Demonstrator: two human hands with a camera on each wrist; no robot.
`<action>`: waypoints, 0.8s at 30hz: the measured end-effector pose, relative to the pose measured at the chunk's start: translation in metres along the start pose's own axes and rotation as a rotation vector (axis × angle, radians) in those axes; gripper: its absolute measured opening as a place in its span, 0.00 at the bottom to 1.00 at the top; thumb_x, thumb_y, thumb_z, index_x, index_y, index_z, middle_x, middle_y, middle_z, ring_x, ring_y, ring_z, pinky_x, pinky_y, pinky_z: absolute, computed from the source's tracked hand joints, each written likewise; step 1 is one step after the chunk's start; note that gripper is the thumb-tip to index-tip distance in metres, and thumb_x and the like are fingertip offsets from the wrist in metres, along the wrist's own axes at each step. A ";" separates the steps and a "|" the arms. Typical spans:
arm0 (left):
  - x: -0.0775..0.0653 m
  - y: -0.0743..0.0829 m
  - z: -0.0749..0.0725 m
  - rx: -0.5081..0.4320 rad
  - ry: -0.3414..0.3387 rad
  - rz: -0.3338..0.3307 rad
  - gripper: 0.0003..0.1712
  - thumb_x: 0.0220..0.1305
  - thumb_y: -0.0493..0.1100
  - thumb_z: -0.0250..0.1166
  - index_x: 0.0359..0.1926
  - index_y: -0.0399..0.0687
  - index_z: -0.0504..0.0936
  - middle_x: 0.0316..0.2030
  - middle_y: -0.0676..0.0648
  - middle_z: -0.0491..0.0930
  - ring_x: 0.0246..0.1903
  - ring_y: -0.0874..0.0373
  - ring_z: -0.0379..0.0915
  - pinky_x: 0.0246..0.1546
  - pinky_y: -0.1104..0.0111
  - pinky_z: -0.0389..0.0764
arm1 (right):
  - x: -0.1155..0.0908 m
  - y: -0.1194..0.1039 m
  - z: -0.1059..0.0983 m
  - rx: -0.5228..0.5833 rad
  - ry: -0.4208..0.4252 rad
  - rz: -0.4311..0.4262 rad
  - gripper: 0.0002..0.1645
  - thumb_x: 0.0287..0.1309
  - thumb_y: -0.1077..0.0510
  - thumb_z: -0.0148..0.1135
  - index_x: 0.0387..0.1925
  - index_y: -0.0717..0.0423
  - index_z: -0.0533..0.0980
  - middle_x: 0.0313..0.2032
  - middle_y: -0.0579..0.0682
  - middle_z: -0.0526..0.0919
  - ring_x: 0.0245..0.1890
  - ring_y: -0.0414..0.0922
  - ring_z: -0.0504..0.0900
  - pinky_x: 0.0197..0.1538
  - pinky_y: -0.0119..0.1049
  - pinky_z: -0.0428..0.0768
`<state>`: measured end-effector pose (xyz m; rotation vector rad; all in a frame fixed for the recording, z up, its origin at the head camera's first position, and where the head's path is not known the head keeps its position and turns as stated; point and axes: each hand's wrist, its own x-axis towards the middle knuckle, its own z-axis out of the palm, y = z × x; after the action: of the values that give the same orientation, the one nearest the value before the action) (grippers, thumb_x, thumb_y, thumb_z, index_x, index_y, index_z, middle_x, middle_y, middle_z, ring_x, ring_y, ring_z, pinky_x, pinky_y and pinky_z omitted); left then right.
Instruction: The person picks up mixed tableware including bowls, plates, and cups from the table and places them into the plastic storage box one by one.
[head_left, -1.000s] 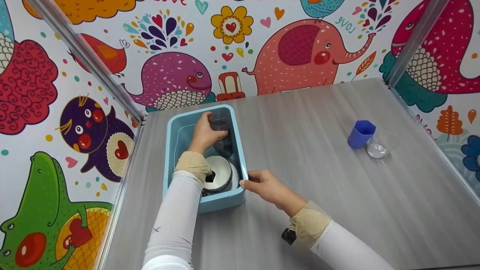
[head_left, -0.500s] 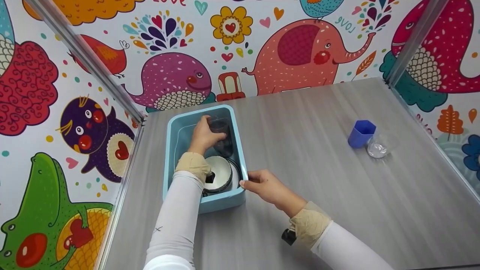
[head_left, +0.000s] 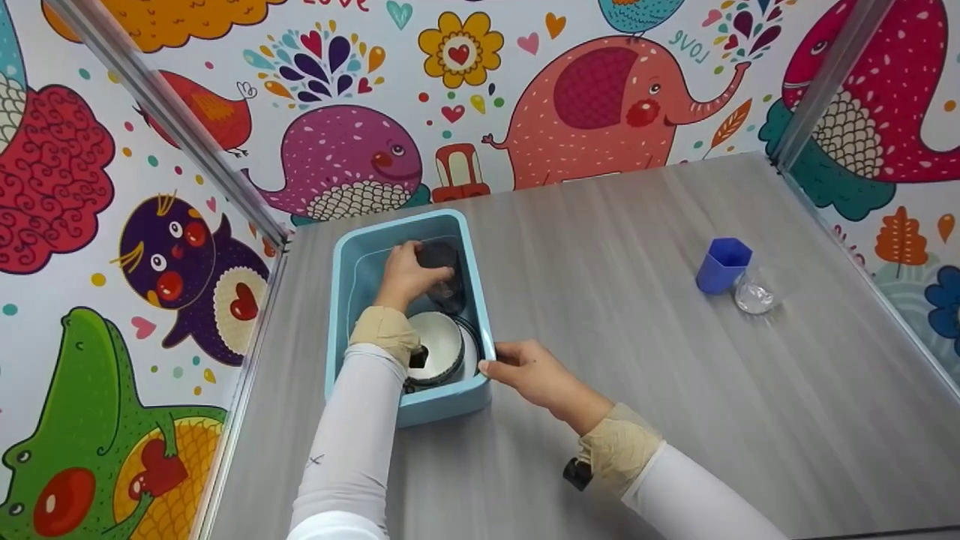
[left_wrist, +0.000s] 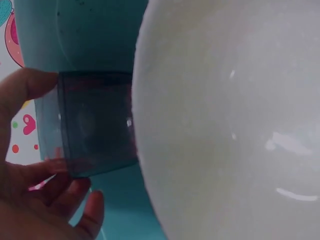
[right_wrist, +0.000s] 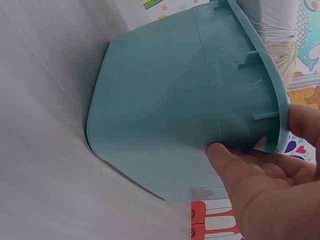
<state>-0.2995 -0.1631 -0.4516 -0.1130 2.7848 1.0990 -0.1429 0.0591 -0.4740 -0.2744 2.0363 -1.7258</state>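
A light blue plastic bin (head_left: 340, 300) stands at the left of the table. Inside it my left hand (head_left: 409, 277) holds a clear cup (left_wrist: 48, 117) by its rim, thumb on one side and fingers on the other. That cup sits nested in a dark see-through cup (left_wrist: 97, 122), whose lower part is behind a bowl in the left wrist view. The white bowl (head_left: 441, 343) lies in the near end of the bin. My right hand (head_left: 544, 379) grips the bin's near right corner, thumb and fingers at its rim (right_wrist: 282, 115).
On the right side of the table (head_left: 615, 300) a blue six-sided cup (head_left: 724, 266) stands beside a clear cup (head_left: 754, 294). Printed wall panels (head_left: 480, 97) border the table at the back and sides, with metal posts (head_left: 176, 127) at the corners.
My left hand has moved slightly down into the bin, and the clear cup has sunk deeper into the dark one. The right hand keeps its place on the rim.
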 end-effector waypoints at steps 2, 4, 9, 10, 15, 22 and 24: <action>-0.001 -0.001 -0.001 0.002 -0.012 -0.009 0.49 0.58 0.54 0.73 0.74 0.40 0.62 0.73 0.36 0.60 0.71 0.42 0.59 0.73 0.49 0.64 | 0.000 0.000 0.000 -0.002 0.001 0.000 0.22 0.71 0.50 0.59 0.59 0.58 0.79 0.56 0.53 0.85 0.62 0.47 0.78 0.70 0.56 0.71; -0.002 -0.001 -0.002 0.003 -0.023 -0.013 0.50 0.58 0.55 0.73 0.75 0.41 0.61 0.74 0.36 0.59 0.73 0.42 0.58 0.73 0.48 0.62 | 0.000 0.000 0.001 0.001 0.002 0.000 0.23 0.71 0.50 0.59 0.60 0.58 0.79 0.57 0.52 0.84 0.63 0.48 0.78 0.70 0.56 0.70; -0.005 -0.001 -0.004 0.009 -0.045 -0.010 0.52 0.58 0.56 0.73 0.76 0.42 0.60 0.76 0.36 0.57 0.75 0.41 0.54 0.74 0.47 0.60 | 0.001 0.001 0.001 0.008 0.000 -0.007 0.25 0.71 0.50 0.59 0.64 0.58 0.76 0.59 0.52 0.83 0.64 0.48 0.77 0.70 0.56 0.70; -0.006 -0.001 -0.004 0.009 -0.046 -0.010 0.52 0.58 0.56 0.73 0.76 0.42 0.59 0.76 0.36 0.57 0.75 0.41 0.54 0.74 0.47 0.60 | 0.001 0.001 0.001 0.009 -0.001 -0.008 0.26 0.71 0.50 0.59 0.64 0.58 0.76 0.59 0.52 0.83 0.64 0.48 0.77 0.70 0.56 0.70; -0.006 -0.001 -0.004 0.005 -0.047 -0.008 0.51 0.59 0.56 0.73 0.76 0.42 0.59 0.75 0.36 0.58 0.74 0.41 0.55 0.74 0.48 0.60 | 0.001 0.001 0.001 0.010 -0.001 -0.010 0.25 0.71 0.50 0.59 0.63 0.58 0.77 0.58 0.52 0.84 0.63 0.47 0.78 0.70 0.56 0.71; -0.004 -0.002 -0.002 0.021 -0.039 0.001 0.52 0.58 0.56 0.72 0.76 0.41 0.58 0.74 0.35 0.58 0.74 0.41 0.56 0.74 0.48 0.61 | 0.001 0.002 0.001 0.021 -0.003 -0.014 0.24 0.71 0.51 0.60 0.62 0.59 0.78 0.57 0.53 0.84 0.62 0.47 0.79 0.70 0.56 0.71; -0.004 -0.003 -0.002 0.029 -0.038 0.002 0.53 0.58 0.56 0.72 0.77 0.41 0.58 0.74 0.35 0.58 0.74 0.41 0.55 0.74 0.49 0.62 | 0.000 0.001 0.001 0.025 -0.005 -0.022 0.24 0.71 0.51 0.59 0.61 0.59 0.78 0.57 0.53 0.84 0.62 0.47 0.79 0.69 0.56 0.71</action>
<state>-0.2959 -0.1664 -0.4515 -0.0861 2.7671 1.0492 -0.1425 0.0586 -0.4754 -0.2940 2.0145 -1.7608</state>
